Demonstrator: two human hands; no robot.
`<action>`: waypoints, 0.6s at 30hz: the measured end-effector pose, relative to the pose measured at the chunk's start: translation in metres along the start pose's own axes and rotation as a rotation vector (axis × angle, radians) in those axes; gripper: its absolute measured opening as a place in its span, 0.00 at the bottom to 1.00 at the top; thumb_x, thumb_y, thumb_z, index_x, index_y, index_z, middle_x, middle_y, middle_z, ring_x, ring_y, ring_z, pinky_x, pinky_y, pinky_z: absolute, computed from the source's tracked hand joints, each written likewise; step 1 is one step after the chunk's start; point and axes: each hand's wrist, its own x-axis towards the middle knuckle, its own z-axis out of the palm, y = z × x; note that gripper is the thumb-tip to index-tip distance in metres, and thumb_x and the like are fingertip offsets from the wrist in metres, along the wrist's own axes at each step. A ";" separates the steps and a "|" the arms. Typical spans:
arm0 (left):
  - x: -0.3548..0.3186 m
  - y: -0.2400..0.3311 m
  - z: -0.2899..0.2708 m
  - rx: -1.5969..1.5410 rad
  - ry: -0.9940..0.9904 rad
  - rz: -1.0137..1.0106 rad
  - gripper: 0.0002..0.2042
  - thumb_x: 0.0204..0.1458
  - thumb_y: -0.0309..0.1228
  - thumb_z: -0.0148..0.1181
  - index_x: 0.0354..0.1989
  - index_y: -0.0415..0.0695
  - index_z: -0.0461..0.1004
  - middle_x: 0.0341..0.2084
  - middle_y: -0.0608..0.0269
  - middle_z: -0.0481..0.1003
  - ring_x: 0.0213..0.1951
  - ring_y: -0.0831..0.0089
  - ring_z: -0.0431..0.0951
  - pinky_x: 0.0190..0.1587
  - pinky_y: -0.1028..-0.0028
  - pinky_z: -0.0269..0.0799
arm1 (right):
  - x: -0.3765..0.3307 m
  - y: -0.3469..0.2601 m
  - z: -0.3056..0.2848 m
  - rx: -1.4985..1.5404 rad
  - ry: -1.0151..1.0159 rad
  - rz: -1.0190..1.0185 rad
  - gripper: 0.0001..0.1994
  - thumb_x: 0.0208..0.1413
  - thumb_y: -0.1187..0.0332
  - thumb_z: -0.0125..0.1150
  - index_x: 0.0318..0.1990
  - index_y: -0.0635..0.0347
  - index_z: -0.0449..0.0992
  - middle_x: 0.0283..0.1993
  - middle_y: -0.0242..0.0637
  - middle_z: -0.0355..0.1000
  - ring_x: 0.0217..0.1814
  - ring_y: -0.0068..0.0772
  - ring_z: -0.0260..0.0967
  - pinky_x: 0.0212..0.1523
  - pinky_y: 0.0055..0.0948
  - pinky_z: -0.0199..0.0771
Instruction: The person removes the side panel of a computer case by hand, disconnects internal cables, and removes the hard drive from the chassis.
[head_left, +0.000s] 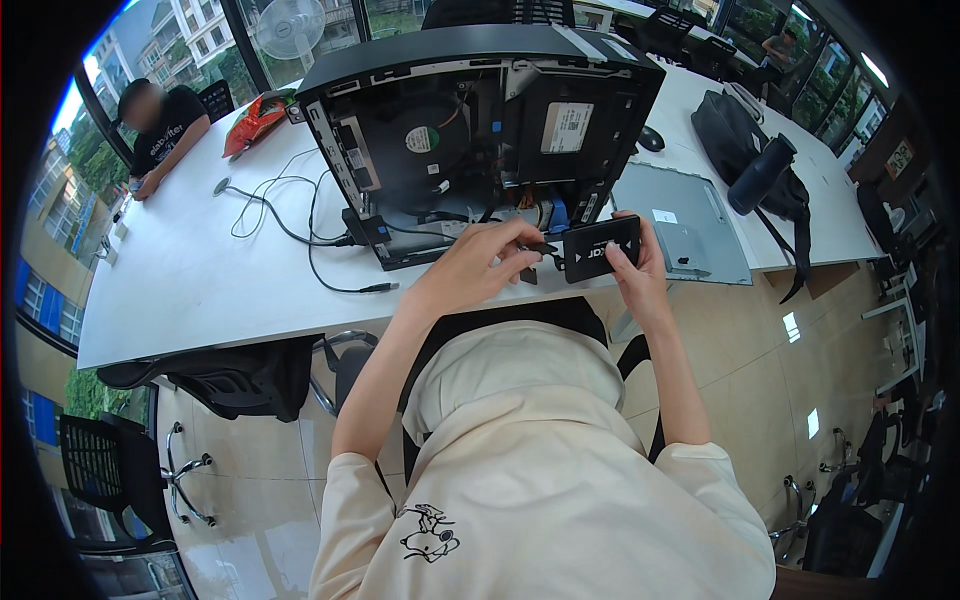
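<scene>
My right hand point(645, 272) holds a flat black solid-state drive point(590, 255) near the table's front edge, thumb across its face and fingers behind it. On the drive's left side, my left hand point(478, 262) pinches a black cable connector point(543, 248) between thumb and fingers. The connector is close to the drive's edge; I cannot tell whether it is plugged in. Just beyond both hands stands a black computer case point(470, 52) with its near side uncovered, showing a fan, a labelled metal box and wiring inside.
A grey side panel point(690, 205) lies right of the case, near a mouse point(651, 138). Farther right are a black bag point(722, 125) and a dark bottle point(762, 174). Loose cables point(262, 200) and a red package point(255, 122) lie left. Another person point(165, 130) sits at the far left.
</scene>
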 end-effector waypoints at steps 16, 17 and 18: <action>0.004 -0.004 0.000 0.138 -0.015 0.004 0.14 0.60 0.32 0.66 0.50 0.36 0.81 0.29 0.55 0.78 0.28 0.71 0.71 0.33 0.70 0.67 | -0.006 -0.018 0.007 -0.302 -0.029 -0.172 0.23 0.62 0.76 0.67 0.62 0.58 0.68 0.46 0.28 0.71 0.45 0.14 0.69 0.46 0.16 0.71; 0.004 -0.003 -0.001 0.152 -0.028 0.014 0.14 0.60 0.32 0.66 0.50 0.36 0.81 0.29 0.55 0.78 0.28 0.71 0.72 0.33 0.70 0.67 | -0.007 -0.017 0.007 -0.302 -0.029 -0.171 0.23 0.62 0.76 0.67 0.62 0.58 0.68 0.46 0.28 0.71 0.45 0.14 0.69 0.46 0.16 0.71; 0.004 -0.002 -0.002 0.164 -0.041 0.024 0.14 0.60 0.32 0.66 0.50 0.35 0.81 0.29 0.54 0.78 0.28 0.70 0.72 0.33 0.70 0.67 | -0.008 -0.016 0.006 -0.291 -0.037 -0.170 0.23 0.62 0.76 0.67 0.62 0.58 0.68 0.46 0.28 0.71 0.45 0.14 0.69 0.46 0.16 0.72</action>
